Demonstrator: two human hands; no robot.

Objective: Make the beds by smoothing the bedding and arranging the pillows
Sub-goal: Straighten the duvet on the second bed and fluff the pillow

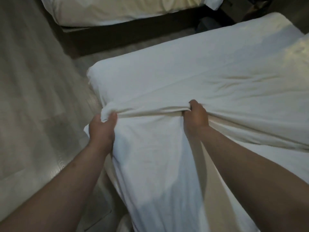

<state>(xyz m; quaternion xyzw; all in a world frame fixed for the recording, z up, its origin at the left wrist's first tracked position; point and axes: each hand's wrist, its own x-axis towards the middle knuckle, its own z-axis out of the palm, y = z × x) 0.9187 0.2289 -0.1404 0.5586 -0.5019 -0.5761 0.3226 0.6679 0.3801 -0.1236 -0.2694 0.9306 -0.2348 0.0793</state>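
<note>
A white duvet (192, 69) covers the near bed and hangs over its foot edge toward me. My left hand (102, 129) grips a bunched corner of the duvet at the bed's left front corner. My right hand (195, 118) grips a fold of the same duvet further right, along the foot edge. The cloth is pulled taut in a ridge between the two hands. Creases run across the top of the bed to the right. A pale pillow (301, 47) shows partly at the far right edge.
A second bed (117, 9) with white bedding on a dark base stands at the top of the view. Pale wood-look floor (33, 81) lies to the left. A narrow aisle separates the two beds, with a dark object (209, 24) in it.
</note>
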